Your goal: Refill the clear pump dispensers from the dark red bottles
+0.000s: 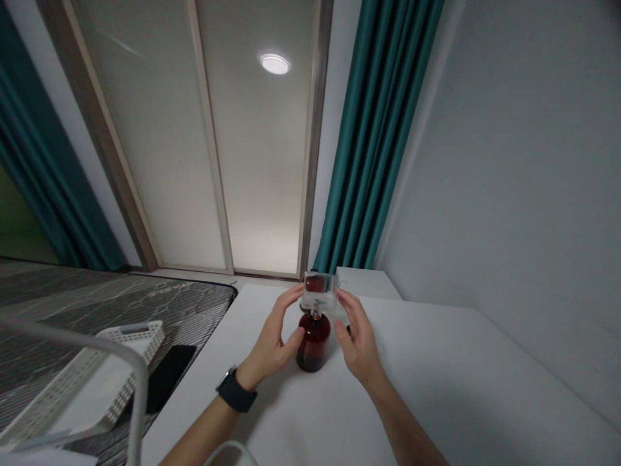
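A dark red bottle [313,353] stands upright on the white table between my hands. Just above its narrow neck is a clear, box-shaped container [319,299], and I cannot tell whether it rests on the neck. My left hand [276,336], with a dark watch on the wrist, has its fingers against the container's left side; its thumb is close to the bottle's shoulder. On the opposite side, the fingertips of my right hand [359,340] press the container's right side. Another dark red object shows through the clear walls, mostly hidden. A small black thing peeks out by my right fingers.
The white table [436,388] runs up to the grey wall on the right. A white box-like piece [366,283] stands beyond its far edge. At left are a white perforated basket [82,382], a black flat object [169,378] and a curved pale bar [138,388].
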`<state>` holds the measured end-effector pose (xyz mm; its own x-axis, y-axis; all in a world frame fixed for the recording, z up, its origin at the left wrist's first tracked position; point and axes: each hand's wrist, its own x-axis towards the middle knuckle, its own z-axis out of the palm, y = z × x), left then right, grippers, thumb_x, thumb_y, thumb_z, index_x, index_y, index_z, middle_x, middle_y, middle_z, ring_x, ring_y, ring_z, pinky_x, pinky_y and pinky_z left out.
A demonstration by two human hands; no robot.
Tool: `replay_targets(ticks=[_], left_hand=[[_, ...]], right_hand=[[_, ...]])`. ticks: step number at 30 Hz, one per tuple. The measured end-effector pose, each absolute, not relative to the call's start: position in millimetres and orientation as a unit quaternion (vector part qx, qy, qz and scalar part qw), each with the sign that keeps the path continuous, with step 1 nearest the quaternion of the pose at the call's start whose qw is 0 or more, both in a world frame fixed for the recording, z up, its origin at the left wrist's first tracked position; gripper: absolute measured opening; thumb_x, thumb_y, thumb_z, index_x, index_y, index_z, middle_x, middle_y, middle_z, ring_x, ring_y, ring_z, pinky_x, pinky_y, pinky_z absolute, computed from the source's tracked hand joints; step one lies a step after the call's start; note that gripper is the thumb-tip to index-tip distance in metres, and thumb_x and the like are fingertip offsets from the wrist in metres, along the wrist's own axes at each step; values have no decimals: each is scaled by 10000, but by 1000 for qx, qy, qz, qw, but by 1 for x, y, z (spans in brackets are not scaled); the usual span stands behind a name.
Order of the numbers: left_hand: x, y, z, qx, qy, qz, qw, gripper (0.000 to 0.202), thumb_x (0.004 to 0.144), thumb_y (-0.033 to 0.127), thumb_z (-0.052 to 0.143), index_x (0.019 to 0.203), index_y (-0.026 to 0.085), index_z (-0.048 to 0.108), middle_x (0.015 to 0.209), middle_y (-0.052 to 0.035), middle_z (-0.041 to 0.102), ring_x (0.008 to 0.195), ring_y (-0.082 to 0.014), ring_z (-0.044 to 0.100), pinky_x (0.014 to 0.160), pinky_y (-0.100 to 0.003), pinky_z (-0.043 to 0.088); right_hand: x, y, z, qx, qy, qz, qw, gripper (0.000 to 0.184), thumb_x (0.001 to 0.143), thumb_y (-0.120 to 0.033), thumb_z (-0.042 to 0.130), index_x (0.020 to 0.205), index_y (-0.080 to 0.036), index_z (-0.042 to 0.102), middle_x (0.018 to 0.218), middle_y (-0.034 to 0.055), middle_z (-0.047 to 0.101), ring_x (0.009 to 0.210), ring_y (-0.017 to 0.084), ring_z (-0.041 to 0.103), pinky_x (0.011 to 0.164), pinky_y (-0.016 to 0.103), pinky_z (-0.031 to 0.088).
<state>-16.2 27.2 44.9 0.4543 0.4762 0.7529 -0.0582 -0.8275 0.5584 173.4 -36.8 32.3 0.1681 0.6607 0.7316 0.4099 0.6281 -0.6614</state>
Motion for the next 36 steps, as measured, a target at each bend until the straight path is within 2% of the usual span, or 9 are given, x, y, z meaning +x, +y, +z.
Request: replay_targets(ticks=[36], left_hand=[[-17, 24, 49, 808, 116, 509, 274, 506, 987, 457, 498, 1438, 243, 416, 1534, -141, 397, 1434, -337, 347, 1176, -579, 276]], right_hand=[[173, -40, 38, -412, -642, 89, 641, 408, 973, -296, 497, 1378, -246, 486, 1390, 125, 535, 1325, 296, 500, 1155, 537, 359]])
